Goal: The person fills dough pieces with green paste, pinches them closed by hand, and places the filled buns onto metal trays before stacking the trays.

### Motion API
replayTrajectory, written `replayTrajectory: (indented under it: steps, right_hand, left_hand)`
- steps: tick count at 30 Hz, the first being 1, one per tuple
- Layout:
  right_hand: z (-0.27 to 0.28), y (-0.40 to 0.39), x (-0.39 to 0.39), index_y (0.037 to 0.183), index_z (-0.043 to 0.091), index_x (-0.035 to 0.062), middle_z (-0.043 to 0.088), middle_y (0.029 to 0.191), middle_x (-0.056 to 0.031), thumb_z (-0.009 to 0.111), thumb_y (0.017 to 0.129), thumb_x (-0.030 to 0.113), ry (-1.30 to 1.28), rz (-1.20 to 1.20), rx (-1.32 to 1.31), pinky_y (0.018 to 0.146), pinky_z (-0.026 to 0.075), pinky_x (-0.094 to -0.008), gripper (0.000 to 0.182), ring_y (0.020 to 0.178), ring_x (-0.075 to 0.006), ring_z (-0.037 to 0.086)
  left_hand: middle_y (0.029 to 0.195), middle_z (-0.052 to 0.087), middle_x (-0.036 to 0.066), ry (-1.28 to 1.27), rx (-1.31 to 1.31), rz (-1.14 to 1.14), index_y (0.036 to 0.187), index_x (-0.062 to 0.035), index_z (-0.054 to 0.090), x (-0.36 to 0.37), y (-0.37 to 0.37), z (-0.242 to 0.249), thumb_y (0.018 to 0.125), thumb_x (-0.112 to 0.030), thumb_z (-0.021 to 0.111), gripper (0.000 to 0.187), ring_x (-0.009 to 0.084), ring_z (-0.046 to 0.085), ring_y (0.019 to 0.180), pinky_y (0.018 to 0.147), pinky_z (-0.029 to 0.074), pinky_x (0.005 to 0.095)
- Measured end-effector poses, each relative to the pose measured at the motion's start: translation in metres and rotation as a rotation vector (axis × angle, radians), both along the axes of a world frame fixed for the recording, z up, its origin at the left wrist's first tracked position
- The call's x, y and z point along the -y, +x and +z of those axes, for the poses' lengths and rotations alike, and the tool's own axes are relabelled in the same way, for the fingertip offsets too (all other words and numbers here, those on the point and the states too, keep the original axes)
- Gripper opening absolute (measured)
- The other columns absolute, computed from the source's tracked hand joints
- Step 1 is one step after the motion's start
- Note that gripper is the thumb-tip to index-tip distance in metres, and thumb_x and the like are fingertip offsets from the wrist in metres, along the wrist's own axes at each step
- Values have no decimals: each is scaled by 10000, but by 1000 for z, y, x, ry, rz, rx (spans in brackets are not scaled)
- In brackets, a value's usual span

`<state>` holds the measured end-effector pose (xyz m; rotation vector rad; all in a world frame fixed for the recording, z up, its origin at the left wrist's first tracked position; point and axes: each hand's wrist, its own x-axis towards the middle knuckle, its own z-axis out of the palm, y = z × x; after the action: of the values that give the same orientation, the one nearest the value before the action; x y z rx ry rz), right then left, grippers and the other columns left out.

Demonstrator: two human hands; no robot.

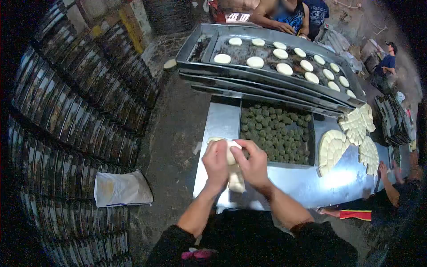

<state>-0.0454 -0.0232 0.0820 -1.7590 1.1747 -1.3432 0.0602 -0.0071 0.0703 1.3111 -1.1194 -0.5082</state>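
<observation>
My left hand (215, 165) and my right hand (254, 164) meet over the near left part of a metal table (284, 180). Between their curled fingers is a pale piece of dough (231, 152), gripped from both sides. More dough pieces (236, 183) lie on the table just below my hands. Another flat dough piece (215, 139) shows partly behind my left fingers. Just beyond my right hand sit many dark green balls (273, 133) in a shallow metal tray (313, 147). Whether a green ball is inside the dough is hidden.
Stacked baking trays (267, 84) carry round dough discs (255, 62) across the table's far side. Cut dough slabs (332, 149) lie at right, near a co-worker's hand (383, 171). Racked trays (75, 115) and a white sack (122, 189) stand left. Other people (289, 18) are beyond.
</observation>
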Motion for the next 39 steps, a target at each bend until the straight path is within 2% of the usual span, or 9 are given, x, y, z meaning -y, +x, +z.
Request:
replayTrajectory:
  steps: [4,7,11,17,22,24,30,33,39]
  right_hand:
    - [-13,-1,-22,844,572,-40,544,696,-125,537,920,204,111,-185,215,621,434,-331,258,681,-193,544]
    - [10,-23,-25,727,576,-31,537,622,-18,461,971,320,466,-126,316,547,387,-280,442,640,-53,435]
    - [-17,-42,-26,885,577,10,609,844,-147,498,924,245,-263,-147,-499,575,437,-373,251,734,-234,581]
    - [-74,-77,-50,1092,603,50,606,1074,-188,552,865,266,167,452,-322,893,451,-427,318,1080,-315,557]
    - [-113,-215,65,977,521,45,634,778,-167,567,763,88,292,-451,-1099,637,530,-472,223,770,-367,650]
    - [-136,-255,88,1128,459,19,648,861,-228,566,760,69,448,-236,-1201,674,519,-496,386,777,-379,650]
    - [-101,-237,94,1118,513,24,662,817,-170,612,793,95,416,-179,-869,649,522,-432,347,715,-290,660]
    - [-42,-171,55,1038,611,44,632,785,-28,699,792,150,543,-87,218,615,496,-260,282,691,-107,591]
    - [-50,-107,18,1023,621,-2,636,934,-146,633,832,139,-202,62,-367,710,509,-307,237,804,-220,631]
  left_hand:
    - [631,514,159,-160,228,-31,725,-3,529,-7,-31,-24,894,-97,529,193,328,535,531,504,429,390]
    - [664,576,37,114,-336,-178,769,13,578,-29,-35,-27,923,-140,520,224,119,523,574,531,439,294]
    - [827,563,11,308,-780,-274,1045,36,551,-30,-17,-35,943,-161,501,227,67,512,725,631,440,211]
    - [819,601,16,611,-533,-555,1106,70,582,-32,36,-108,902,-145,589,296,68,539,722,648,440,213]
    - [940,640,80,601,-566,-366,1086,61,580,-46,61,-91,905,-110,553,250,122,604,825,716,477,246]
    - [1075,616,129,552,-874,-375,1218,58,492,-42,61,-90,904,-89,536,350,189,622,943,796,512,304]
    - [1067,623,139,649,-925,-348,1178,75,517,-12,3,-70,906,-85,554,318,207,623,954,843,515,316]
    - [1019,645,98,681,-913,-391,1142,53,557,8,-41,-70,916,-133,557,292,159,629,869,726,518,250]
    - [923,645,72,539,-1080,-436,1092,13,559,15,-72,-56,953,-183,499,248,142,624,777,660,514,236]
